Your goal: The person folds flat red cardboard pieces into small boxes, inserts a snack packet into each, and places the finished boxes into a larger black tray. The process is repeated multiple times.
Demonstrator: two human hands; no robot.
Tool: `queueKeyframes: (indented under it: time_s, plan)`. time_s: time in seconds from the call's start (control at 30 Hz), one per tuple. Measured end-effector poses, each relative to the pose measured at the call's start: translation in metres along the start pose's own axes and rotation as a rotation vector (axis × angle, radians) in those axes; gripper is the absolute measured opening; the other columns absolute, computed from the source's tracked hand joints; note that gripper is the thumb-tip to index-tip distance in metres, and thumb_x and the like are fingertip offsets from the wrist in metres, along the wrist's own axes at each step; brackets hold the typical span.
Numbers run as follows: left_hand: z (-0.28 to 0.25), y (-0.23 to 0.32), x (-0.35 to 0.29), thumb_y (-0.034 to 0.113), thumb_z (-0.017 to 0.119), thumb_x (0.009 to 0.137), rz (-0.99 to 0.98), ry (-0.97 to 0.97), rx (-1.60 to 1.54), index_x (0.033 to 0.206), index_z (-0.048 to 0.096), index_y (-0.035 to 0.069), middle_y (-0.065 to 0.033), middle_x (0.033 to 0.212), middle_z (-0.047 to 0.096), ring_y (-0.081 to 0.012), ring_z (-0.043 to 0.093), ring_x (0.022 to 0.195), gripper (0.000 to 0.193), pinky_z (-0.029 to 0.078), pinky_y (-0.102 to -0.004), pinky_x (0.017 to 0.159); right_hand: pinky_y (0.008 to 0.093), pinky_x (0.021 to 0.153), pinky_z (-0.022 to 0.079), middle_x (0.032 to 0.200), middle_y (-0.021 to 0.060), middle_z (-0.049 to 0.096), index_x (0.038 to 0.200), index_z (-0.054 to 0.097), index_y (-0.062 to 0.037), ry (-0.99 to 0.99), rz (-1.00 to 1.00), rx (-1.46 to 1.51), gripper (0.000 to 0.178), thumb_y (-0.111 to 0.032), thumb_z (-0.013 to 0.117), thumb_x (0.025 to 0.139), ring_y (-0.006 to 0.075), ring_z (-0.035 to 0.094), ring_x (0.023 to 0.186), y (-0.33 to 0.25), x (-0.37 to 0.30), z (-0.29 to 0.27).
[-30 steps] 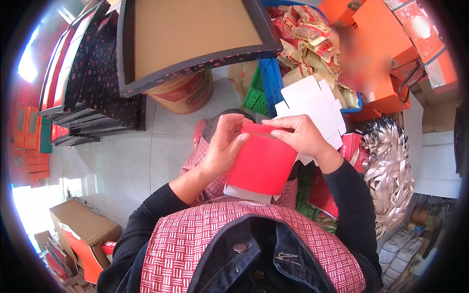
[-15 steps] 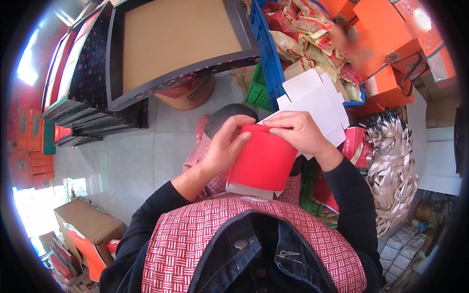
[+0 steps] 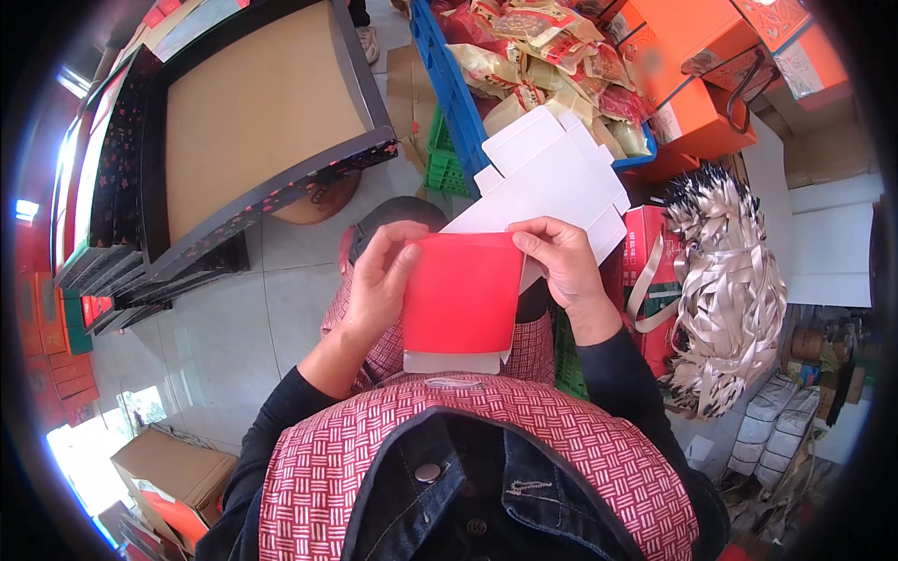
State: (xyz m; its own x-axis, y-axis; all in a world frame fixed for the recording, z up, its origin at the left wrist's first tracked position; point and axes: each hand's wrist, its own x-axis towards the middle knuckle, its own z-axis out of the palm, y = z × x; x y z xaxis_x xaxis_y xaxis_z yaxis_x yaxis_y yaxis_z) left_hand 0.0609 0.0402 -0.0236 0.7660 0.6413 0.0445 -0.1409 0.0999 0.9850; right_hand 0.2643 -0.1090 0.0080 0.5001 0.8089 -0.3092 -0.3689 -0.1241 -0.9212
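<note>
A red cardboard box (image 3: 461, 294) with a pale flap at its near end is held over my lap. My left hand (image 3: 382, 271) pinches its far left corner between thumb and fingers. At the far right corner, my right hand (image 3: 559, 262) grips the edge with thumb and index finger. Just beyond the box lies a flat white die-cut carton blank (image 3: 552, 178), its near part hidden behind the box and my right hand.
A blue crate (image 3: 452, 84) at the far side holds several sealed packets, with a green crate (image 3: 444, 159) beside it. A large black-rimmed tray (image 3: 374, 140) stands far left. A bundle of beige ribbons (image 3: 734, 290) and orange boxes (image 3: 711, 117) are on the right.
My right hand has moved from the far edge's middle to the far right corner. The red box is turned straighter and faces me more squarely. The whole view has shifted a little.
</note>
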Motion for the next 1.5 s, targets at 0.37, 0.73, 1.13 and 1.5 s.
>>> queueKeyframes:
  time_s: [0.37, 0.73, 1.13, 1.5]
  plan:
    - [0.005, -0.011, -0.003, 0.008, 0.05, 0.098, 0.057, 0.188, 0.172, 0.106, 0.055, 0.001, -0.0051, 0.104, 0.058, -0.0117, 0.053, 0.099, 0.012, 0.042, -0.0254, 0.089, 0.0255, 0.077, 0.049, 0.087, 0.0081, 0.068, 0.087, 0.067, 0.001, 0.135, -0.345, -0.409, 0.004, -0.003, 0.066, 0.087, 0.0134, 0.063, 0.08, 0.002, -0.007, 0.031]
    - [0.006, -0.007, -0.003, 0.008, 0.05, 0.098, 0.067, 0.118, 0.109, 0.104, 0.053, 0.0, -0.0073, 0.108, 0.057, -0.0128, 0.053, 0.098, 0.01, 0.042, -0.0258, 0.088, 0.0267, 0.076, 0.05, 0.081, 0.0071, 0.069, 0.079, 0.065, 0.0017, -0.03, -0.274, -0.539, 0.008, -0.003, 0.07, 0.082, 0.0122, 0.063, 0.076, -0.006, 0.006, 0.019]
    - [0.024, 0.041, 0.014, 0.009, 0.069, 0.074, 0.625, -0.054, 0.997, 0.1, 0.058, 0.004, -0.0118, 0.11, 0.057, -0.0293, 0.052, 0.108, 0.028, 0.039, -0.0437, 0.096, 0.0249, 0.079, 0.052, 0.097, 0.009, 0.068, 0.095, 0.067, 0.0037, -0.11, 0.015, -0.16, 0.01, -0.002, 0.064, 0.088, 0.0123, 0.063, 0.086, -0.009, -0.002, 0.002]
    - [0.067, 0.03, 0.032, 0.005, 0.066, 0.072, 0.405, -0.162, 0.781, 0.084, 0.057, 0.005, -0.0101, 0.096, 0.053, -0.0306, 0.049, 0.096, 0.015, 0.038, -0.0417, 0.085, 0.0243, 0.076, 0.051, 0.088, 0.0065, 0.069, 0.093, 0.068, 0.0019, -0.131, 0.017, -0.292, 0.01, -0.003, 0.068, 0.085, 0.011, 0.063, 0.082, -0.01, 0.01, 0.0]
